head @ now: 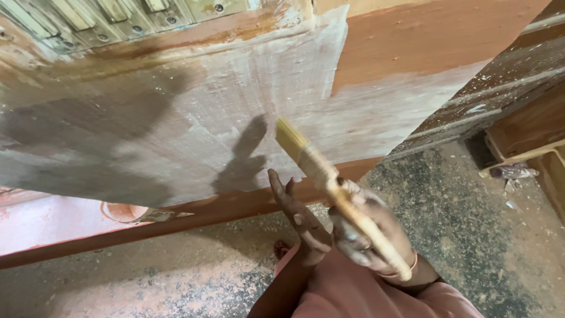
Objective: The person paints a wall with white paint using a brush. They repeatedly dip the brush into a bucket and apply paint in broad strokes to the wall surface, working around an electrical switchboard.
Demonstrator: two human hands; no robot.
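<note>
My right hand [368, 232] grips the wooden handle of a paintbrush [329, 179], whose yellowish bristles [289, 136] point up and left, just off a large wooden panel [176, 118]. The panel is coated with a whitish filler over reddish-brown wood and stands in front of me. My left hand [297, 215] is beside the right one, fingers extended and holding nothing, close to the brush handle below the panel's lower edge. Both hands are smeared with pale dust or filler.
A reddish-brown rail [147, 227] runs along the panel's bottom. A round container [120, 211] shows under the panel at the left. The floor [459, 224] is covered in sawdust. More wooden pieces [529, 123] stand at the right.
</note>
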